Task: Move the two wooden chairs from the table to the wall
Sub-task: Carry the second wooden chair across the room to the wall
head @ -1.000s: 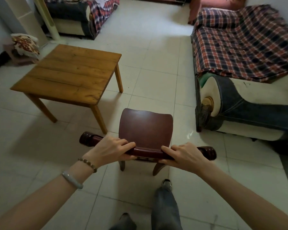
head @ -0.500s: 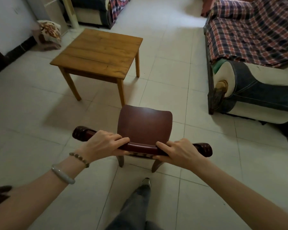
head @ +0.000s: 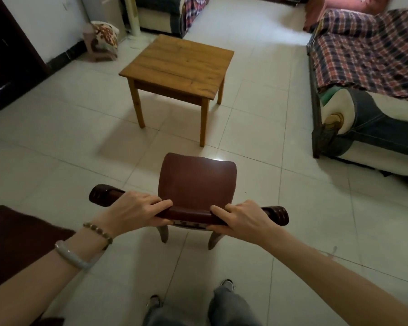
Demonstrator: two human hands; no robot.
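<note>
A dark red-brown wooden chair is directly in front of me, seen from above, its seat facing away. My left hand grips the left half of its top rail. My right hand grips the right half. A light wooden table stands on the tiled floor well beyond the chair. A dark brown surface at the lower left edge may be a second chair; I cannot tell.
A sofa with a plaid cover runs along the right. Another sofa is at the back. A patterned cushion leans near the white left wall. A dark cabinet stands at far left.
The chair and I have moved back from the table, which now sits farther off and more centred. A dark brown surface has come into view at the lower left. Both hands keep their grip.
</note>
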